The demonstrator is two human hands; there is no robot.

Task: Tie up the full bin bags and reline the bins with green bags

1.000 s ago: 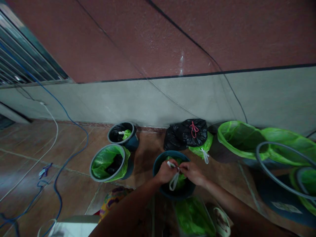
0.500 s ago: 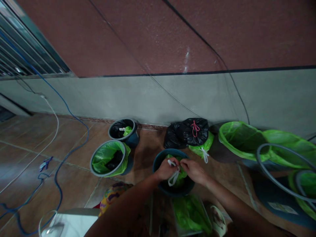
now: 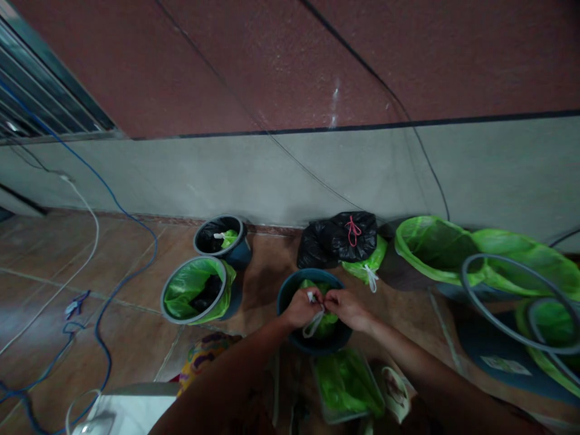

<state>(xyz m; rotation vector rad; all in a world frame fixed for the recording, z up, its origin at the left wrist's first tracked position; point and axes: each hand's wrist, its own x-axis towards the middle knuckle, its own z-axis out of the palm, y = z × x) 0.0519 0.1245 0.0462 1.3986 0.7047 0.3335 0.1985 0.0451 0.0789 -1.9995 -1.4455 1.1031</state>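
My left hand point(image 3: 304, 308) is closed in a pinch on the white drawstring point(image 3: 312, 326) of a green trash bag point(image 3: 327, 328). A loop of that drawstring hangs below the fingers. My right hand point(image 3: 348, 309) is also closed, its fingertips meeting the left ones at the gathered top of the bag; the exact bit it pinches is partly hidden. The bag sits inside a round dark blue bin point(image 3: 284, 289), and both hands are over the bin's mouth. Just below the bin lies a clear container point(image 3: 333, 418) with folded green plastic in it.
Two lined bins, one green-lined point(image 3: 168, 309) and one black-lined point(image 3: 198, 235), stand left. Tied black bags point(image 3: 317, 241) and a tied green bag point(image 3: 365, 266) lie by the wall. Green-lined bins point(image 3: 408, 257) and a grey ring point(image 3: 471, 290) are right. A blue cable point(image 3: 105, 302) crosses the floor.
The view has shifted slightly, so the scene sits a little further left and higher. Both hands stay together at the bag's top, fingertips closer together, with the drawstring loop still hanging.
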